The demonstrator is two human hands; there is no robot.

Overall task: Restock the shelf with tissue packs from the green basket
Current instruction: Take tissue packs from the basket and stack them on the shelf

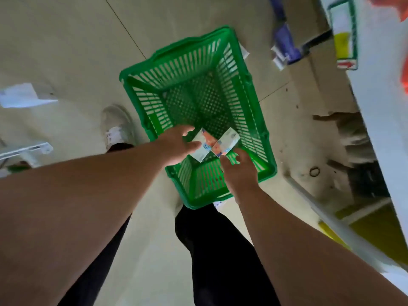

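The green basket [154, 69] stands on the pale floor below me, its slotted walls and perforated bottom showing. Two small tissue packs sit over its near end. My left hand [176, 146] grips the left tissue pack [202, 147] between thumb and fingers. My right hand [239, 171] pinches the right tissue pack [228, 141] at its lower corner. The two packs touch at their inner corners. The shelf [375, 133] runs along the right edge of the view.
My legs in dark trousers and a white shoe [117, 127] stand just behind and left of the basket. A white shelf rail with price tags [344, 36] sits at upper right. White shelf parts [24, 98] lie at far left. A dark ring [314, 171] lies on the floor.
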